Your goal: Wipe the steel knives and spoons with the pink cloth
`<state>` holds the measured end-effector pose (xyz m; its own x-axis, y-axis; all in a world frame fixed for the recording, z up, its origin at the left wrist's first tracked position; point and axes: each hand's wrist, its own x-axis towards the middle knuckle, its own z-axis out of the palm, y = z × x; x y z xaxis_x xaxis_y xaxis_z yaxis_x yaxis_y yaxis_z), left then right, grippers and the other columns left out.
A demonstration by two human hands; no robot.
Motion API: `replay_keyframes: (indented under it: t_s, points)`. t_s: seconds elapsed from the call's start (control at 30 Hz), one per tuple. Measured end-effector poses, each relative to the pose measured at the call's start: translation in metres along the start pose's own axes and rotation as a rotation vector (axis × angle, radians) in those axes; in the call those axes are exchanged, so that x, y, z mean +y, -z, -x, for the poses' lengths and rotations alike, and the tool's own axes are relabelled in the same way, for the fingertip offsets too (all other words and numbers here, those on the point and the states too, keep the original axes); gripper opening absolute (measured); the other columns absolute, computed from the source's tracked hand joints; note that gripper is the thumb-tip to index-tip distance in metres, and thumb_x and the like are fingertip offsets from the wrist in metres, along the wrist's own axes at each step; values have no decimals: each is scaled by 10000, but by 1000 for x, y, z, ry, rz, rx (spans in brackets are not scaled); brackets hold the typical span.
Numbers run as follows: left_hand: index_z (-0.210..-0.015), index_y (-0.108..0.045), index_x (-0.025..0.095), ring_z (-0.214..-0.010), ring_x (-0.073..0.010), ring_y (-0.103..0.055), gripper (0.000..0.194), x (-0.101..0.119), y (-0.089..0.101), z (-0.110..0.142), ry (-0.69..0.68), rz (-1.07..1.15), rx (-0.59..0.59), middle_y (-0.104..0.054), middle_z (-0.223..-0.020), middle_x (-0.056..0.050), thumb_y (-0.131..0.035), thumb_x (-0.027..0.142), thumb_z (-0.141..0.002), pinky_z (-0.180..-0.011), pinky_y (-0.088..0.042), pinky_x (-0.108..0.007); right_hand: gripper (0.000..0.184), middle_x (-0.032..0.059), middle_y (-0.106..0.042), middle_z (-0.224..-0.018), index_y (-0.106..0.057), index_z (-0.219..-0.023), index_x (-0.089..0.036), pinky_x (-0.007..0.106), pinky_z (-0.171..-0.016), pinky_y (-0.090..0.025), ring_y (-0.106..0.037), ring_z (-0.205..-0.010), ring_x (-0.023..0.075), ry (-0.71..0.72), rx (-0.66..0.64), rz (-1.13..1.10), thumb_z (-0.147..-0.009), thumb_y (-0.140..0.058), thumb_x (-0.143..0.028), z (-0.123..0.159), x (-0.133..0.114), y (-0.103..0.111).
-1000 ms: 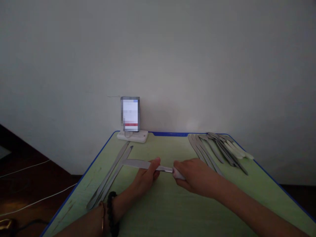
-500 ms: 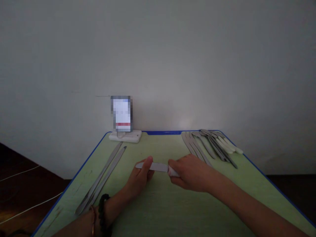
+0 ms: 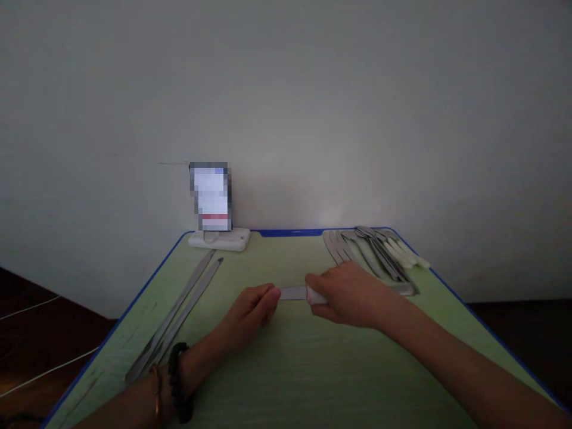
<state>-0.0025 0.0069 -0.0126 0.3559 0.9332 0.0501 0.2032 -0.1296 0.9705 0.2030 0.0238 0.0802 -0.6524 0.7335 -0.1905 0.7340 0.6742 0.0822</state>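
My left hand [image 3: 255, 310] is closed on one end of a silver table knife [image 3: 293, 293], covering its tip. My right hand [image 3: 346, 294] grips a folded white cloth or tissue [image 3: 316, 295] around the knife. A short stretch of bare blade shows between the hands. Past my right hand, a silver end that seems to be the knife's handle [image 3: 406, 289] sticks out. Left of my left hand, two long silver knives [image 3: 194, 296] lie side by side on the green table [image 3: 286, 375]. Several silver pieces of cutlery [image 3: 342, 247] lie beyond my right hand, partly hidden by it.
A pile of spoons and other silver cutlery [image 3: 379, 250] lies at the back right, beside several white handles [image 3: 404, 253]. A phone with a blurred screen [image 3: 212, 196] stands on a white base [image 3: 221, 240] at the back left, before the wall [image 3: 286, 119].
My left hand has shifted to the knife's tip and turned knuckles-up. The white cloth sits farther along the blade, and the handle end shows beyond my right hand. The view has swung slightly right.
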Motion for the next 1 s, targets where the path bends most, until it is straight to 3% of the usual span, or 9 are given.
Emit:
replay_keyframes:
  t_s: [0.23,0.4,0.67,0.83,1.0]
  points:
    - [-569,-438,203,-474,-102,-329,378,11,-1,1,-38,-98,-115,-375,-511,58,-401,428,-870,-481,-271,-227,345,134,-725,-824,-629,-1040,-148,326,-651,-452,-693,-798,283,77,25,-44,-866,-515,-423,-18,-29,-2]
    - [-518,-415,207,-460,-98,-312,387,8,-3,1,24,-73,-89,-353,-483,60,-448,427,-834,-472,-255,-231,347,120,-723,-820,-614,-1040,-150,314,-645,-446,-691,-792,277,59,22,-78,-861,-522,-433,-12,-26,-10]
    - [-476,-399,219,-411,-95,-270,395,-7,7,-9,76,294,224,-316,-430,65,-513,393,-812,-433,-224,-242,241,123,-717,-843,-594,-1017,-145,338,-700,-429,-680,-791,272,-144,-18,-9,-878,-490,-311,30,35,-23]
    - [-465,-397,223,-409,-97,-260,408,-4,3,-12,81,255,275,-302,-428,64,-500,425,-804,-432,-217,-242,236,123,-715,-832,-603,-977,-151,336,-683,-416,-678,-788,281,-125,3,-13,-871,-495,-332,32,32,-20]
    - [-471,-470,201,-418,-98,-297,426,5,0,-9,136,-12,96,-370,-427,54,-530,508,-759,-443,-223,-242,277,115,-721,-820,-609,-989,-163,329,-664,-431,-688,-784,277,-39,32,-37,-862,-511,-388,6,1,-13]
